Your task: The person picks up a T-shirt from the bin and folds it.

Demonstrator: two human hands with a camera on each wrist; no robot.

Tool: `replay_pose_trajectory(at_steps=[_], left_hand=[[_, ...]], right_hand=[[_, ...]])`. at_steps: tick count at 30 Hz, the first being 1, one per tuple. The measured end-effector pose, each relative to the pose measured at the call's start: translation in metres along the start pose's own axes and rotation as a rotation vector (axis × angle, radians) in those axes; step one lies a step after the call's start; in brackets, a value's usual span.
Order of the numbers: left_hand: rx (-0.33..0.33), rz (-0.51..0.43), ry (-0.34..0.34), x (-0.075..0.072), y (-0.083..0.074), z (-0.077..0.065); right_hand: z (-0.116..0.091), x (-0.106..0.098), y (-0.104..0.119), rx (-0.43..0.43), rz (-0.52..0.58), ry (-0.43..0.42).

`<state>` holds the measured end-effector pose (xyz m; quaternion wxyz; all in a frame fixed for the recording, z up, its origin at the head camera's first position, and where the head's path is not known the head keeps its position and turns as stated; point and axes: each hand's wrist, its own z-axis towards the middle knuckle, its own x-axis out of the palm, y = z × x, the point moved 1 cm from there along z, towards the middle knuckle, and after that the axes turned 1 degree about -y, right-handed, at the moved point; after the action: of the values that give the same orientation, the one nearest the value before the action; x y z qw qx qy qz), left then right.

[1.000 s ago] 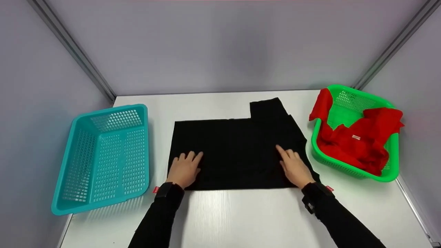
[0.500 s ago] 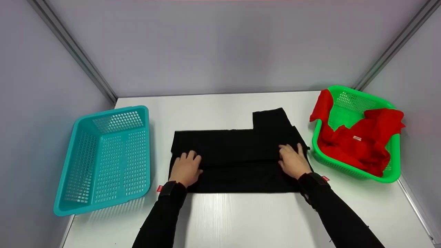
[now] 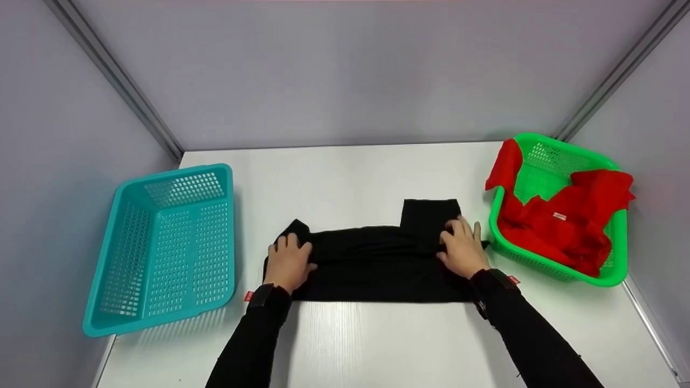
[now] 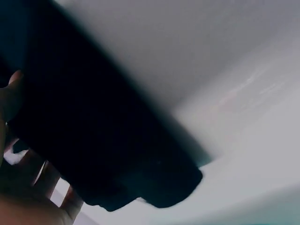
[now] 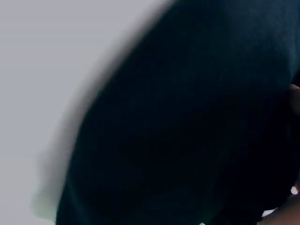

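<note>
Drawn toward 6 o'clock since earlier, the black T-shirt's (image 3: 372,277) far edge is bunched, gripped at 9 o'clock by the left hand (image 3: 288,264) and at 3 by the right hand (image 3: 462,250).

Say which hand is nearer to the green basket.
The right hand: it is on the black cloth, just left of the green basket; the left hand is at the cloth's left end.
</note>
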<state>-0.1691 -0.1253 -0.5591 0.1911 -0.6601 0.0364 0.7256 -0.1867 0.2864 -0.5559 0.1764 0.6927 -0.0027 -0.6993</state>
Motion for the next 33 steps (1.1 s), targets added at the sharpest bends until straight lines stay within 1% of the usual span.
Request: replay_pose_trajectory(at_steps=[2,4,8,10,12,14,15,16,18,19,21,23,24,26,29,33], left_hand=[[0.013,-0.018,0.000,0.000,0.001,-0.001],[0.020,-0.027,0.008,-0.001,0.002,-0.001],[0.006,0.009,0.026,-0.001,0.003,-0.003],[-0.012,0.025,0.027,0.000,0.004,-0.003],[-0.036,0.041,0.026,0.001,0.004,-0.004],[-0.062,0.050,0.033,0.002,0.005,-0.004],[-0.072,0.053,0.039,0.002,0.005,-0.004],[-0.080,0.054,0.045,0.002,0.005,-0.004],[-0.086,0.060,0.062,0.002,0.004,-0.003],[-0.088,0.057,0.071,0.002,0.004,-0.003],[-0.089,0.053,0.087,0.001,0.004,-0.003],[-0.093,0.048,0.096,0.000,0.004,-0.002],[-0.096,0.049,0.098,0.000,0.004,-0.002],[-0.100,0.041,0.100,-0.001,0.004,-0.002],[-0.100,0.035,0.099,-0.003,0.004,-0.001],[-0.082,0.009,0.117,-0.008,0.003,0.002]], right_hand=[[0.000,0.001,-0.001,-0.006,0.038,0.031],[-0.001,0.001,-0.002,0.007,0.071,0.063],[-0.002,-0.002,-0.006,0.039,0.127,0.104],[-0.002,-0.003,-0.008,0.073,0.196,0.153],[-0.001,-0.006,-0.009,0.128,0.282,0.200],[0.000,-0.007,-0.011,0.192,0.370,0.207],[0.001,-0.008,-0.011,0.217,0.390,0.190],[0.002,-0.008,-0.012,0.229,0.388,0.160],[0.004,-0.007,-0.011,0.243,0.328,0.111],[0.004,-0.006,-0.011,0.244,0.272,0.091],[0.004,-0.003,-0.008,0.247,0.157,0.076],[0.004,-0.001,-0.007,0.252,0.089,0.067],[0.003,-0.001,-0.007,0.253,0.076,0.051],[0.004,-0.001,-0.007,0.244,0.085,0.002],[0.005,-0.002,-0.010,0.196,0.117,-0.066],[0.006,-0.002,-0.012,0.153,0.119,-0.093]])
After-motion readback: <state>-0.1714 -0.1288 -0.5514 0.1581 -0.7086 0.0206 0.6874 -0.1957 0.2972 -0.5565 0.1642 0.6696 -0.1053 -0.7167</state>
